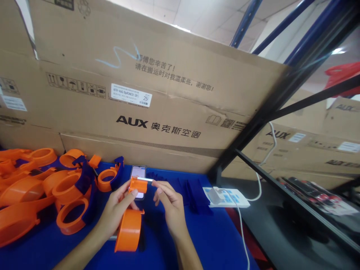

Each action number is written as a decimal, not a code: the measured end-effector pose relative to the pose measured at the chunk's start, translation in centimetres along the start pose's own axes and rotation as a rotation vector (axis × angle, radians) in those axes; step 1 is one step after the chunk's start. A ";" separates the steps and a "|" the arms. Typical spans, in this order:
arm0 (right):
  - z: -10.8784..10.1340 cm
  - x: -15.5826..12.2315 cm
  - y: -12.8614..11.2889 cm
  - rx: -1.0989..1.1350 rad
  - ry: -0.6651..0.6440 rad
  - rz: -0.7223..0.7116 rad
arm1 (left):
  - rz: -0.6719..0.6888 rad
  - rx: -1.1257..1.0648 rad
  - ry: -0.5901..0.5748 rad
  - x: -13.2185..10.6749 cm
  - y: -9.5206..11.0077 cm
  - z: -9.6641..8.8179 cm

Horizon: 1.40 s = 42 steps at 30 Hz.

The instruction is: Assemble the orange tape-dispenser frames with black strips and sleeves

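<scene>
My left hand (119,204) grips an orange plastic tape dispenser (131,225) by its upper end, its round body hanging down over the blue table (213,240). My right hand (168,200) is pinched on a small serrated metal blade (148,180) at the orange head (138,185) of the dispenser. Both hands are close together above a phone (137,172) lying on the table.
A pile of several orange and blue dispensers (56,183) lies at the left. Dark blue plastic parts (194,193) and a white power strip (226,197) with a cable are to the right. Large cardboard boxes (157,93) stand behind; a dark metal rack frame (281,93) rises at right.
</scene>
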State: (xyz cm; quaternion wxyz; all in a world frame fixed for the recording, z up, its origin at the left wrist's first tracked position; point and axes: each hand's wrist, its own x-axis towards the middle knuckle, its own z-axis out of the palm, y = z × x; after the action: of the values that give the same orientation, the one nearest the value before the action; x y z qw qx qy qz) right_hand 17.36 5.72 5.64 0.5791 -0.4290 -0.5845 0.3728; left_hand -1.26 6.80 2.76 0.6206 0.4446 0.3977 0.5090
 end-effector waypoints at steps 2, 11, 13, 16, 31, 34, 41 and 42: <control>-0.1 -0.1 0.0 0.000 -0.009 -0.005 | -0.004 0.023 -0.007 0.0 -0.1 0.1; 0.3 -0.1 0.2 0.014 -0.070 0.025 | -0.005 0.112 -0.053 0.1 -0.5 0.0; 0.2 -0.1 0.2 0.017 -0.076 0.035 | -0.014 0.121 -0.048 0.2 -0.5 -0.1; 0.0 -0.1 0.1 0.022 -0.104 0.052 | -0.030 0.145 -0.047 0.4 -0.5 -0.3; -0.6 -0.1 -0.2 -0.238 -0.265 -0.048 | 0.006 -0.094 0.049 0.5 0.9 -0.7; -1.2 -0.6 -0.4 -0.594 -0.378 -0.106 | 0.052 -0.079 0.107 1.3 0.8 -1.8; -2.1 -1.8 0.5 -0.894 -0.545 -0.011 | 0.082 -0.117 0.132 1.3 1.2 -2.3; -2.2 -1.8 0.6 -0.916 -0.542 0.002 | 0.077 -0.127 0.144 1.3 1.3 -2.3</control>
State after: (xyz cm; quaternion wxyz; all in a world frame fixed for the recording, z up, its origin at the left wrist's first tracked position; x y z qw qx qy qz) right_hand 19.47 4.07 4.57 0.1606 -0.5266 -0.8157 0.1775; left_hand -3.56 8.50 3.30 0.5973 0.3814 0.3906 0.5875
